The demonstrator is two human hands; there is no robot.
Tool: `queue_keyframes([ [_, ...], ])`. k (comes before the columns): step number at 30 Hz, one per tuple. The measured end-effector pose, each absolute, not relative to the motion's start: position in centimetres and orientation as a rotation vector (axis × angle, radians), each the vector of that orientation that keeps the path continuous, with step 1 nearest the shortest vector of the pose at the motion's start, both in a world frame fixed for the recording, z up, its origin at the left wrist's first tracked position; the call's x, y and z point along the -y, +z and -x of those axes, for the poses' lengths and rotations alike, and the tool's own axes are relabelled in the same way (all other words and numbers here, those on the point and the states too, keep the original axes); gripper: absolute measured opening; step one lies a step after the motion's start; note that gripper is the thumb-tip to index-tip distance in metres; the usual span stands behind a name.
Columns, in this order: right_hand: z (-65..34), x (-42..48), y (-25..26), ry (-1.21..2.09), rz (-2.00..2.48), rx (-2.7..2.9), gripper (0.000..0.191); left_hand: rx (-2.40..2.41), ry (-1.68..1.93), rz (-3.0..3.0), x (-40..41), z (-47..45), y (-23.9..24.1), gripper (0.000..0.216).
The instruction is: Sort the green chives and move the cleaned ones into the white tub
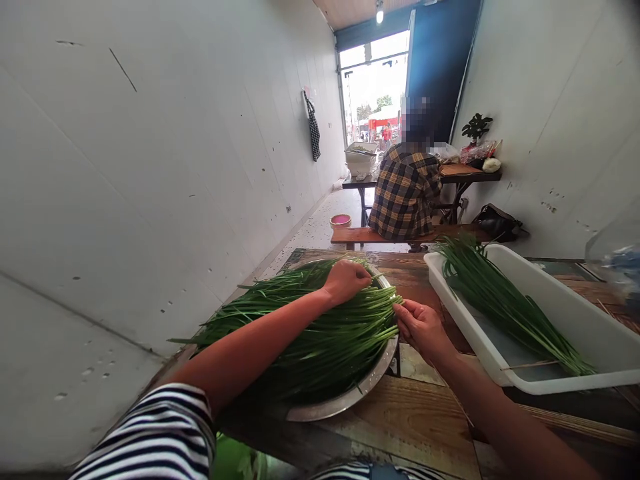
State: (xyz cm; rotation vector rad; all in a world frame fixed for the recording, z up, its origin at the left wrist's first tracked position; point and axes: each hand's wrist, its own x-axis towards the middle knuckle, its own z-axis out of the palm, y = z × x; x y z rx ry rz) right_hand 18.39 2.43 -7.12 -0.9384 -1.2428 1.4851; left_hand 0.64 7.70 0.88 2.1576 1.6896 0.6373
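Note:
A large heap of green garlic chives (320, 320) lies in a round metal basin (367, 397), with the pale stem ends pointing right. My left hand (347, 280) is over the far side of the heap, its fingers pinched at the stem ends on a thin stalk. At the basin's right rim, my right hand (423, 327) has its thumb and fingers closed on the ends of some chives. Right of it, a white plastic tray (515, 380) holds a smaller bundle of chives (515, 310), laid slantwise.
The basin and tray stand on a wooden table (415, 407) close to the left wall. Beyond it, a person in a plaid shirt (405, 190) sits on a bench (350, 235) at another table. A clear plastic bag (617, 260) is at the right edge.

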Motion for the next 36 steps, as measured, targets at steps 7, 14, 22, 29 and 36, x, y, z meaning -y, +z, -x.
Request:
queue_keyframes([
  [7,-18.3,-2.38,-7.02,1.493,0.923,1.245,0.035,-1.699,0.65,-2.156,-7.61,-0.61,0.84,0.02],
  [14,-18.29,-2.49,-6.96,1.497,0.957,1.244,0.035,-1.703,0.67,-2.152,-7.28,-0.81,0.95,0.02],
  [22,-18.36,-2.18,-6.67,1.491,0.982,1.248,0.036,-1.689,0.713,-2.177,-7.29,-0.75,0.94,0.019],
  [29,-18.31,-2.35,-6.79,1.486,0.977,1.247,0.037,-1.658,0.723,-2.159,-7.24,-0.71,0.79,0.018],
  [36,-18.4,-2.19,-6.73,1.486,0.98,1.254,0.036,-1.626,0.724,-2.209,-7.57,-0.52,0.32,0.017],
])
